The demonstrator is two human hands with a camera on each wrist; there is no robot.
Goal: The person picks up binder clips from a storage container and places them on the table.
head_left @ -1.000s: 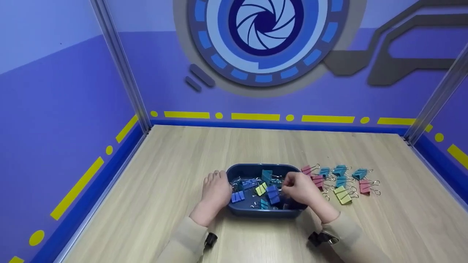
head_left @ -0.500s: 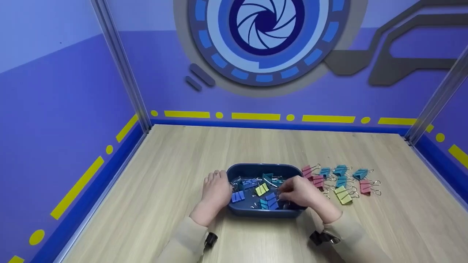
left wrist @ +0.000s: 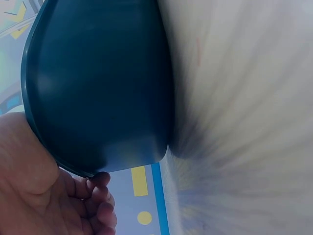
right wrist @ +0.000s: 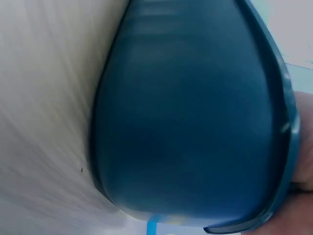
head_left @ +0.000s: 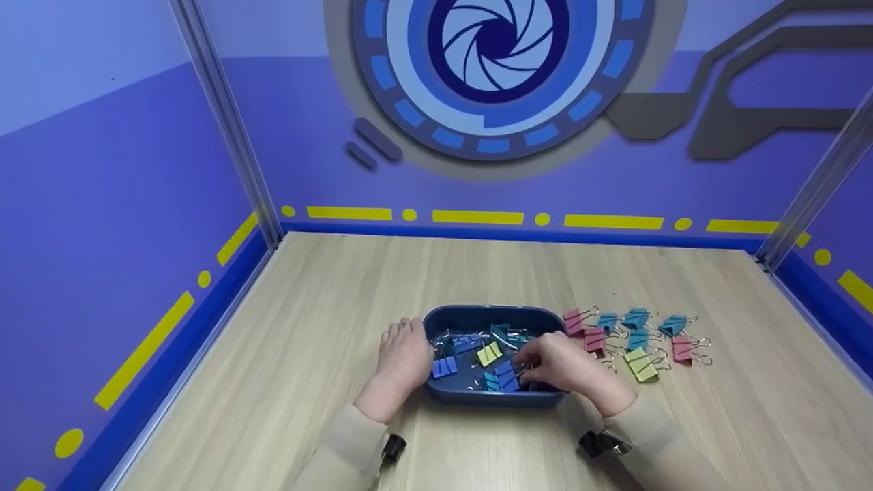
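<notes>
A dark blue plastic box (head_left: 491, 399) stands on the table, with several binder clips inside. My left hand (head_left: 404, 358) grips its left rim, fingers loosely curled outside the wall in the left wrist view; the thumb is hidden. My right hand (head_left: 563, 361) reaches over the right rim. Its thumb and forefinger pinch at the wire handles of a blue binder clip (head_left: 506, 376), which lies against a teal clip (head_left: 490, 382). Near them lie a yellow clip (head_left: 489, 354) and another blue clip (head_left: 445, 367). In the right wrist view the box wall (right wrist: 186, 112) hides the fingertips.
Right of the box, several binder clips lie on the wooden table (head_left: 327, 293), among them a yellow clip (head_left: 641, 365), a red clip (head_left: 682, 348) and a teal clip (head_left: 673, 324). Blue panels (head_left: 293, 136) enclose the table behind and at the sides.
My right hand has lowered and shifted slightly left inside the box. The blue clip at its fingers has moved down and left against the teal clip. My left hand has stayed in place.
</notes>
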